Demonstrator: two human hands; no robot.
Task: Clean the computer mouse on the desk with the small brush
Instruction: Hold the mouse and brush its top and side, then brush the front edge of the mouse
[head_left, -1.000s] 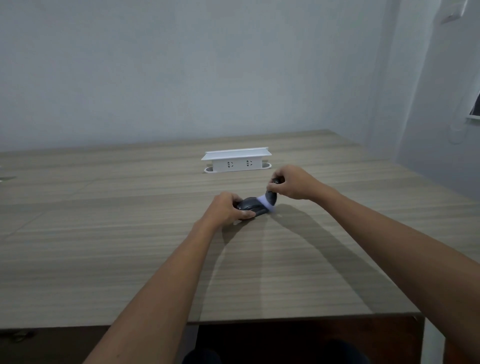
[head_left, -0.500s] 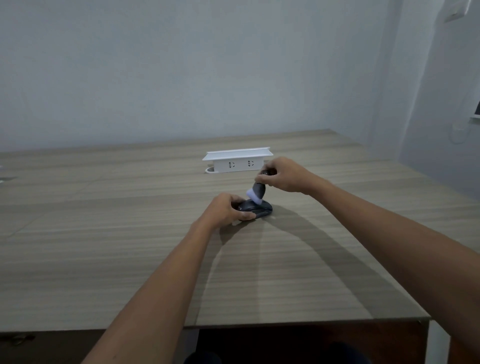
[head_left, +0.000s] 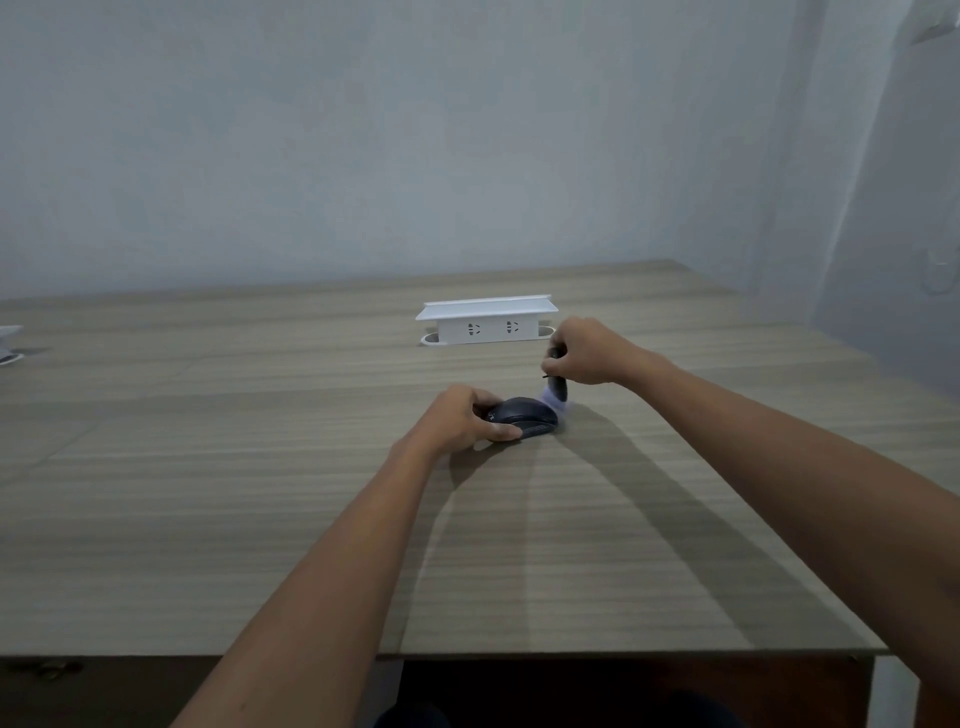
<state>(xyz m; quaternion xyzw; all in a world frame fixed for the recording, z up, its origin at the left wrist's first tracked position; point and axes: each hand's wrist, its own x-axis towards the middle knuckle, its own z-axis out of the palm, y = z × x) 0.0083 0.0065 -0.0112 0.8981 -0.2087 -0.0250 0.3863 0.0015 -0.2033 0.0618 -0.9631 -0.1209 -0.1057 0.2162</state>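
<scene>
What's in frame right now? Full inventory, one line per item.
computer mouse: 1, dark grey, on the desk centre, held at its left side.
small brush: 1, dark handle with pale bristles, bristles at the mouse's far right end.
socket box: 1, white, raised out of the desk behind the mouse, two outlets facing the camera.
white object: 1, cut off at the left edge of the desk, cannot tell what it is.
desk: 1, light wood grain, fills the lower half.
wall: pale grey, behind the desk.
left hand: 1, bare, fingers on the mouse.
right hand: 1, bare, closed on the brush handle.
</scene>
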